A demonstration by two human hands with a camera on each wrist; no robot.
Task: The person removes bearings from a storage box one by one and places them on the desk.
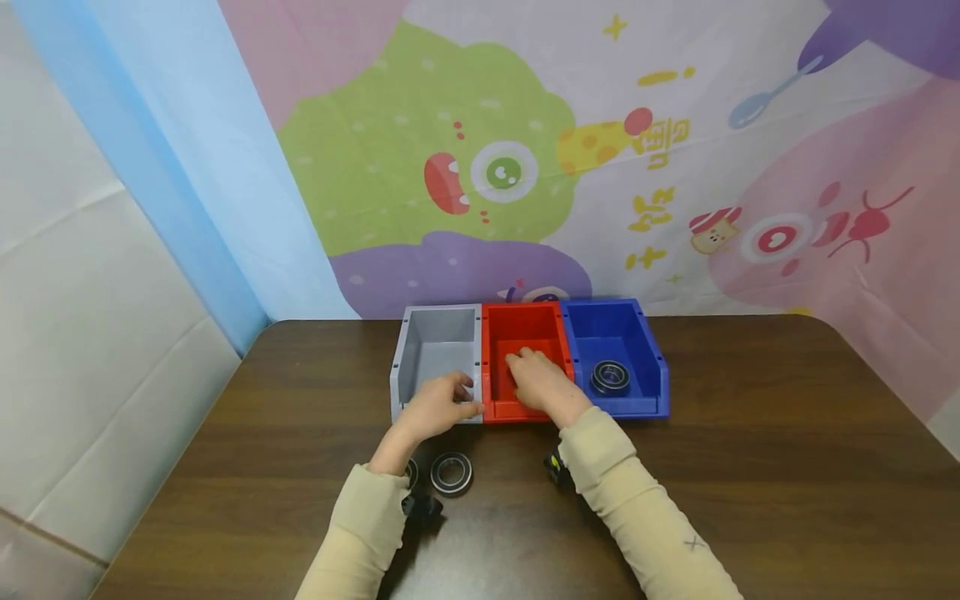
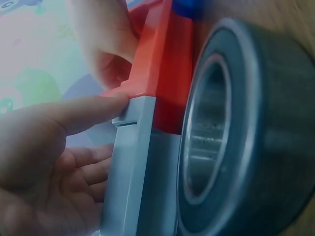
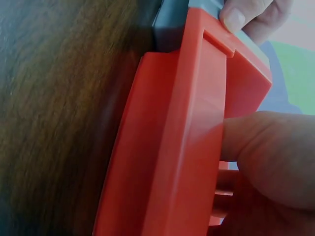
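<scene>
Three bins stand side by side: the grey bin, the red bin and the blue bin, which holds a bearing. The right hand reaches into the red bin; whether its fingers grip anything cannot be told. The left hand rests its thumb on the front rim where grey meets red, fingers apart from it over the grey bin. Before that bin lie a second bearing and a third, partly hidden by the left wrist. The tabletop extends on both sides.
</scene>
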